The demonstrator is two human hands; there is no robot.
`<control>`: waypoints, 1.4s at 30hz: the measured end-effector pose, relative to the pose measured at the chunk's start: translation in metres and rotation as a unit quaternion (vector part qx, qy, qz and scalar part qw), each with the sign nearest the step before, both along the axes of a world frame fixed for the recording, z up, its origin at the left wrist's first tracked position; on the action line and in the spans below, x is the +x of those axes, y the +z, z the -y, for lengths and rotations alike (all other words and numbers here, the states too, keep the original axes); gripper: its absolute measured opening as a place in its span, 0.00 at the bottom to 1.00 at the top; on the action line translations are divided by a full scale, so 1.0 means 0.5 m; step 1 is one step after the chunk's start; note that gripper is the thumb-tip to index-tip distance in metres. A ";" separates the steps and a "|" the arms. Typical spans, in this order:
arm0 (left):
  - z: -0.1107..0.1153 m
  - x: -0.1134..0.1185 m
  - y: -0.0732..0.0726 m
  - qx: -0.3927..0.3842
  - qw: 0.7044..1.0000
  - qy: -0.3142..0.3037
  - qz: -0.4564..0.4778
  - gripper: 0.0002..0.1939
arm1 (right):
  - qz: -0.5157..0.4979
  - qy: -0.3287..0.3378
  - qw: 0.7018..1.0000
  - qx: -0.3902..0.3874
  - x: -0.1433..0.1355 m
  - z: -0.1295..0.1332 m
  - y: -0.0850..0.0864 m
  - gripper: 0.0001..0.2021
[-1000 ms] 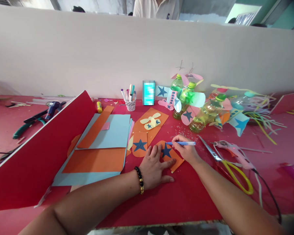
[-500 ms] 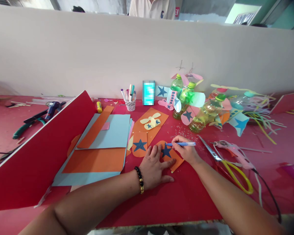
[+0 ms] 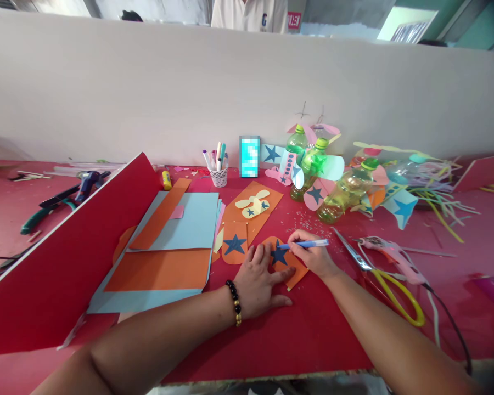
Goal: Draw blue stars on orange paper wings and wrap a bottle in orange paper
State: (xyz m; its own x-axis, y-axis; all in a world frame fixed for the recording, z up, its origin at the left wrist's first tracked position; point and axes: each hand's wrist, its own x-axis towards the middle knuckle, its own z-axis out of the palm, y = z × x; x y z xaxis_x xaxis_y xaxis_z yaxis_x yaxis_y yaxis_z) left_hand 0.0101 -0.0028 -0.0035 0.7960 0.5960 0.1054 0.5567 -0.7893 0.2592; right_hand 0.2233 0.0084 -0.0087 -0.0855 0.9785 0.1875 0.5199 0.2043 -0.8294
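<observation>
My left hand [image 3: 259, 280] lies flat with fingers spread, pressing an orange paper piece [image 3: 296, 276] to the red tabletop. In my right hand [image 3: 313, 255] is a blue marker [image 3: 315, 243], its tip on the dark blue star [image 3: 279, 255] drawn on that paper. A second orange piece with a dark star [image 3: 234, 245] lies just left of it. Behind them, pale yellow cutouts with small stars [image 3: 253, 205] rest on a larger orange sheet [image 3: 265, 193].
Scissors with yellow handles [image 3: 399, 299] and a pink glue gun [image 3: 395, 258] lie right of my right hand. Decorated plastic bottles [image 3: 348, 192] stand behind. Blue and orange paper sheets [image 3: 164, 270] lie left, beside a red divider [image 3: 74, 247]. A pen cup [image 3: 219, 177] stands at the back.
The marker tip has shifted slightly down over the star, with my right hand moving a little. My left hand stays in place. The person behind the partition has moved slightly left.
</observation>
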 end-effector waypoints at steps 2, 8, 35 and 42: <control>0.000 0.000 0.001 -0.002 1.000 -0.002 -0.002 0.35 | -0.003 0.002 1.000 -0.004 0.001 0.001 -0.001 0.07; 0.000 0.000 -0.003 0.005 1.000 -0.002 0.004 0.35 | -0.008 0.006 1.000 -0.011 -0.001 0.003 0.003 0.07; 0.001 -0.001 -0.003 0.018 1.000 0.000 -0.002 0.35 | -0.026 0.009 1.000 0.009 0.002 0.003 0.002 0.06; 0.001 -0.002 -0.001 0.028 1.000 0.000 -0.005 0.36 | -0.025 -0.049 0.998 0.026 0.004 -0.007 -0.013 0.07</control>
State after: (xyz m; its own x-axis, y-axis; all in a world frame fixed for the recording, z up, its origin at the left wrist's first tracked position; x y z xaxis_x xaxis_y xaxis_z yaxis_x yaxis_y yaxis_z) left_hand 0.0092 -0.0031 -0.0041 0.7978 0.5888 0.1299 0.5584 -0.8028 0.2092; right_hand 0.2256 0.0119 -0.0149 0.0213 0.9705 0.2403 0.4973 0.1982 -0.8447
